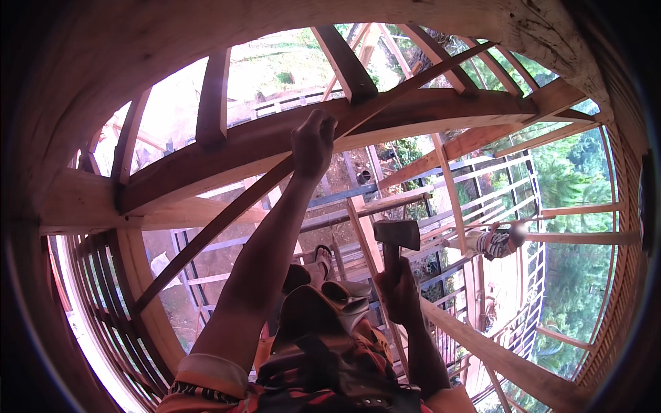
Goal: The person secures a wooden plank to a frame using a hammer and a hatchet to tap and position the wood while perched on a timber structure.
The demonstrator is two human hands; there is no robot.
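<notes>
the left hand (313, 146) is near twelve o'clock, its fingers curled together in a fist over the strip (237, 206); whether they clamp it or only rest there, i cannot tell. the strip slants from eight o'clock up to between one and two, crossing the curved beam (441, 110) just beside the fist. the left arm comes in from seven o'clock and reaches up, nearly straight, knuckles toward twelve.

the right hand (399, 292), near five o'clock, is wrapped around the handle of the hatchet (398, 234). the head sits above the hand, near four o'clock, with the handle roughly upright. the right forearm rises from five o'clock, tilting toward eleven. a sandalled foot (322, 260) shows at six o'clock, and a co-worker (492, 243) between three and four, well apart from the hands.
</notes>
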